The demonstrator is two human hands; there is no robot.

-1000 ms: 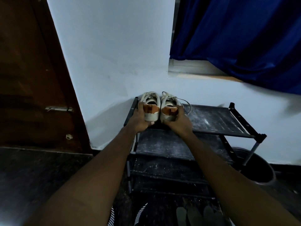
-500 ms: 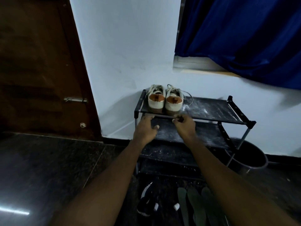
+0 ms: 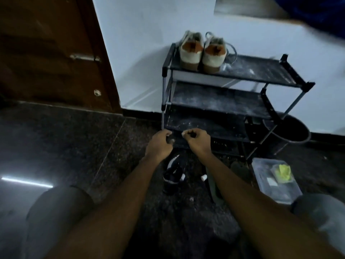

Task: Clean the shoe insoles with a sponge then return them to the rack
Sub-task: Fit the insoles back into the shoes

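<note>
**Insoles down on floor, hands empty**

Your left hand [image 3: 158, 144] & right hand [image 3: 197, 142] are hanging loosely curled, gripping nothing, in front of the rack [image 3: 224, 100]. The insoles [image 3: 211, 186] are lying on the floor [image 3: 74, 146] at 6 o'clock of the right hand, partly hidden. They're prob. light, thin & floppy, so pinching the heel end looks best. The sponge [image 3: 281, 171], prob., is sitting in the tub [image 3: 268, 160] at 4 o'clock.

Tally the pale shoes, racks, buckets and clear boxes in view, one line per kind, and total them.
Pale shoes: 2
Rack: 1
Bucket: 1
Clear box: 1
Total: 5
</note>
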